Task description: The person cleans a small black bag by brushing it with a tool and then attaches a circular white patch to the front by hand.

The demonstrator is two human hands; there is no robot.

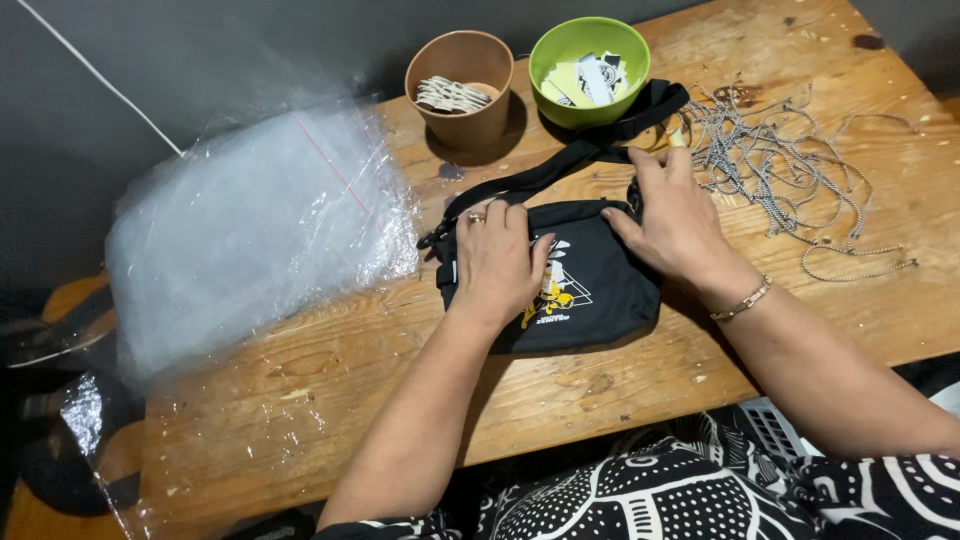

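Resting on a wooden table [620,400], a small black pouch [600,290] with a printed front lies under both hands: the left hand [495,262] pressed flat and open on it, the right hand [675,215] pinching its upper right corner. Its black strap [580,155] runs beyond it toward a green bowl [590,70] and brown cup [462,85]; metal chains [790,170] lie right of the pouch, clear plastic bags [250,230] left

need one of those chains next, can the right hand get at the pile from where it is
Probably yes. The right hand rests on the black pouch, and the pile of ball chains lies just beside it on the wooden table, with nothing between them.
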